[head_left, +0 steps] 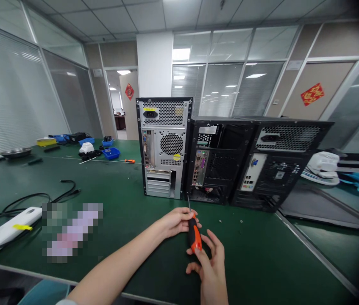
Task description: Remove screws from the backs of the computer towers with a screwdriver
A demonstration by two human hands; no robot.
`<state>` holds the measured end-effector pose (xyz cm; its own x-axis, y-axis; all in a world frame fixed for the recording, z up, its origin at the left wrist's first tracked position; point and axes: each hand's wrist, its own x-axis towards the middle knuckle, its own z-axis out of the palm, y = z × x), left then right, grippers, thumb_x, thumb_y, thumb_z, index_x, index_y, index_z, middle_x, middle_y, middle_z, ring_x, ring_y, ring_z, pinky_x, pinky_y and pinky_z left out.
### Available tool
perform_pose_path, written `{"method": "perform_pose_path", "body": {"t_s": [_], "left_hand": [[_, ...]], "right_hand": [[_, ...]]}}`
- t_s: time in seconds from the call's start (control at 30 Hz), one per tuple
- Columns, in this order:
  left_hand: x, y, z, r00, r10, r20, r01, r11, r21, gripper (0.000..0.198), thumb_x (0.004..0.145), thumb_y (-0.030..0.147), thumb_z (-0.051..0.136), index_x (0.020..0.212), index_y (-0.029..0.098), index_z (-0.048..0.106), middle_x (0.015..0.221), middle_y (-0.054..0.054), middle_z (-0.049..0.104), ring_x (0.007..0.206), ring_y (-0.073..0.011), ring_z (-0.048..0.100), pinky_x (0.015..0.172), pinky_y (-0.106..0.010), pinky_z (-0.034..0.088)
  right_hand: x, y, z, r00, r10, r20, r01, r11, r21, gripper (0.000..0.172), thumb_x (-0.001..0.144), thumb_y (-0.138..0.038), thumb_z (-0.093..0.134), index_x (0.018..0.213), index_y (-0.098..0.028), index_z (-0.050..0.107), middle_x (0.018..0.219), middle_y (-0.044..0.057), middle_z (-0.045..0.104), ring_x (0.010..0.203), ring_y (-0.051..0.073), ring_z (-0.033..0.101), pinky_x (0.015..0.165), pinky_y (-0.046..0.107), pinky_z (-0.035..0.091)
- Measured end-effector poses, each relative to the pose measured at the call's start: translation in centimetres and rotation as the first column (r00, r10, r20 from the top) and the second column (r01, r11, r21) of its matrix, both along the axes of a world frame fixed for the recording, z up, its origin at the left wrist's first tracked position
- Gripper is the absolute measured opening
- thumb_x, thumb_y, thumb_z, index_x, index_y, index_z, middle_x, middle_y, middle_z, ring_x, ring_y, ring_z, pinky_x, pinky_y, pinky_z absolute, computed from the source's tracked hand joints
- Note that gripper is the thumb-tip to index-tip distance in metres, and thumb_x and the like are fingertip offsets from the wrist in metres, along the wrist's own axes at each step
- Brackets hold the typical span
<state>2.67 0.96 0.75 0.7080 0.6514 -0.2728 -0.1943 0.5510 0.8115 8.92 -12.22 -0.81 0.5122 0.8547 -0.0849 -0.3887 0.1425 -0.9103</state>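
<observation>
My left hand [177,222] closes its fingers around the front of a screwdriver [195,236] with an orange and black handle. At the rear end of that handle, my right hand [212,264] grips with thumb and fingertips, other fingers curled loosely. The thin shaft points away from me, its tip near the bottom gap between a silver-backed computer case [165,144] and a black computer case [219,161]. Whether the tip touches either case, I cannot tell. Both cases stand upright with their backs toward me.
Another black computer case [277,165] stands at the right. On the green table [112,190] lie a white power strip [10,233] with black cables and a blurred patch. Farther back are blue trays [111,153], another orange screwdriver [129,161] and a metal bowl [15,153].
</observation>
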Motion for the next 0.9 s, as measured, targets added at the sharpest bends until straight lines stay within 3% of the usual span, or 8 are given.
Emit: {"method": "perform_pose_path", "body": {"t_s": [0.17,0.3,0.4,0.57,0.9], "left_hand": [[0.0,0.0,-0.1,1.0,0.001,-0.014,-0.001,1.0,0.004,0.021,0.07,0.019,0.066,0.085,0.01,0.054,0.074,-0.005,0.062,0.072,-0.0172,0.066,0.07,-0.028,0.048],[-0.1,-0.1,0.0,1.0,-0.012,-0.025,0.012,1.0,0.014,0.022,0.069,0.02,0.067,0.085,0.012,0.054,0.074,-0.003,0.061,0.071,-0.0168,0.066,0.066,-0.026,0.048],[-0.1,-0.2,0.1,1.0,-0.012,-0.018,0.012,1.0,0.026,0.024,0.067,0.021,0.068,0.085,0.012,0.054,0.074,-0.003,0.061,0.071,-0.0161,0.065,0.067,-0.026,0.048],[-0.1,-0.2,0.0,1.0,-0.008,-0.027,0.008,0.999,0.037,0.027,0.065,0.022,0.069,0.085,0.013,0.054,0.074,-0.003,0.061,0.072,-0.0159,0.064,0.068,-0.026,0.047],[-0.1,-0.3,0.0,0.998,0.009,-0.066,-0.004,0.997,0.074,0.039,0.057,0.031,0.076,0.082,0.014,0.051,0.071,-0.001,0.058,0.068,-0.0127,0.061,0.066,-0.025,0.044]], "right_hand": [[-0.3,-0.4,0.0,0.94,-0.103,0.326,0.104,0.994,0.014,0.058,0.073,-0.041,0.055,0.125,-0.029,0.033,0.122,0.01,0.037,0.064,0.01,0.052,0.036,0.019,0.038],[0.0,-0.3,-0.6,0.73,-0.142,0.668,0.16,0.987,0.034,0.05,0.077,-0.034,0.049,0.124,-0.023,0.036,0.123,0.014,0.038,0.071,0.015,0.053,0.043,0.023,0.042],[0.6,0.0,-1.2,0.558,-0.144,0.818,0.152,0.986,0.07,0.048,0.077,-0.031,0.049,0.123,-0.021,0.039,0.119,0.016,0.041,0.079,0.02,0.056,0.047,0.026,0.044],[1.0,0.2,-1.3,0.356,-0.086,0.93,0.184,0.983,0.021,0.042,0.079,-0.029,0.046,0.119,-0.021,0.041,0.115,0.014,0.045,0.071,0.018,0.06,0.044,0.025,0.042],[1.0,0.5,-1.2,0.135,-0.031,0.99,0.191,0.981,0.005,0.039,0.081,-0.029,0.043,0.119,-0.026,0.041,0.101,0.008,0.052,0.052,0.013,0.058,0.034,0.022,0.035]]}}
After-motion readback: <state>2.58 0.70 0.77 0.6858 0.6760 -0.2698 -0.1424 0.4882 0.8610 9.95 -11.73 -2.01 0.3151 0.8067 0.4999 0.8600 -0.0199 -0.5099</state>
